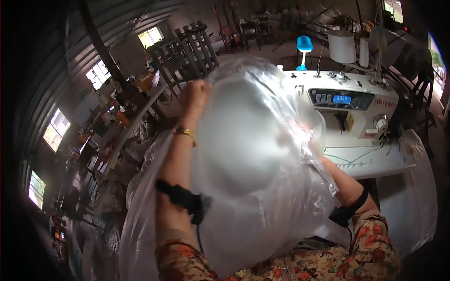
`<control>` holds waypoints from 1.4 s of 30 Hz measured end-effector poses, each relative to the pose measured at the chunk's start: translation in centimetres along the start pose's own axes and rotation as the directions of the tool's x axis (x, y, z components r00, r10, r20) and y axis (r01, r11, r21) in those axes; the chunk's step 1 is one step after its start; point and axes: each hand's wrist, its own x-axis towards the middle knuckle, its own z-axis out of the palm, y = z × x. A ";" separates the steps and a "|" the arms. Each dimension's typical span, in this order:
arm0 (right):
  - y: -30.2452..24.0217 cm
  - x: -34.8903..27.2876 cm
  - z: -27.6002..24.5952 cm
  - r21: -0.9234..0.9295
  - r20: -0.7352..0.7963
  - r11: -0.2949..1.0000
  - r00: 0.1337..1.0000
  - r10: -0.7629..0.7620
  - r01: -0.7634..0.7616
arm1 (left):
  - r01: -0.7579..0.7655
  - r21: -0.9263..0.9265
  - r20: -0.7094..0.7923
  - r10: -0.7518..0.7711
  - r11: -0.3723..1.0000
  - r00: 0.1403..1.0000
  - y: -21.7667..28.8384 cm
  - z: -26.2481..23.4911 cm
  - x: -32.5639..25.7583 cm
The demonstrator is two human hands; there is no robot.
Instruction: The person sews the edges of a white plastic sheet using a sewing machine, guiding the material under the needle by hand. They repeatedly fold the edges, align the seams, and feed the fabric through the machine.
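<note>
A large translucent plastic bag (234,154) bulges in front of me, its upper part rounded out and its lower part draped toward my lap. My left hand (196,96) is raised at the bag's upper left edge, closed in a fist on the plastic. On the bag's right side, my right hand (307,133) is mostly covered by shiny, crumpled folds of plastic. Its fingers cannot be made out. Just beyond that hand stands a white sewing machine (323,80) with a lit control panel.
A blue lamp (304,44) glows behind the machine. White thread cones (342,47) stand at the back right. Green thread (351,161) lies across the machine bed. More plastic sheeting (412,187) hangs at the right. Stacked dark furniture frames (187,54) stand farther back.
</note>
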 end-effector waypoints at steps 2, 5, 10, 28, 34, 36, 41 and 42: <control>2.3 2.0 -4.4 -0.701 0.123 0.704 0.991 -0.043 0.118 | 0.069 0.111 0.071 -0.077 0.991 0.994 -0.8 4.4 -0.7; 4.7 3.1 -7.9 -0.954 0.243 -0.206 0.965 -0.097 0.220 | 0.225 0.133 0.118 -0.241 0.965 0.963 -1.7 9.7 -2.8; 5.9 2.6 -8.3 -0.756 -0.012 0.654 0.999 0.030 -0.029 | 0.273 0.119 0.150 -0.289 0.955 0.945 -5.0 15.4 -6.0; 8.0 -15.4 -1.7 -0.574 0.023 0.798 0.971 0.238 -0.182 | 0.163 0.072 0.312 -0.177 0.984 0.933 -4.3 9.1 -19.1; 6.7 -18.3 -2.1 -0.916 -0.136 0.363 0.983 0.120 -0.171 | 0.043 0.266 0.169 -0.091 0.963 0.982 -6.2 5.5 -20.6; 5.9 -18.1 -2.7 -0.958 -0.187 0.194 0.973 0.136 -0.211 | 0.065 0.301 0.165 -0.119 0.952 0.979 -7.2 4.5 -21.0; 4.7 -17.9 -3.0 -0.763 0.222 -0.588 0.963 0.155 0.270 | 0.089 0.308 0.145 -0.139 0.947 0.980 -8.3 3.1 -22.2; 4.5 -17.9 -2.7 -0.797 0.127 -0.572 0.980 0.156 0.195 | 0.083 0.333 0.200 -0.156 0.939 0.967 -8.2 3.0 -22.3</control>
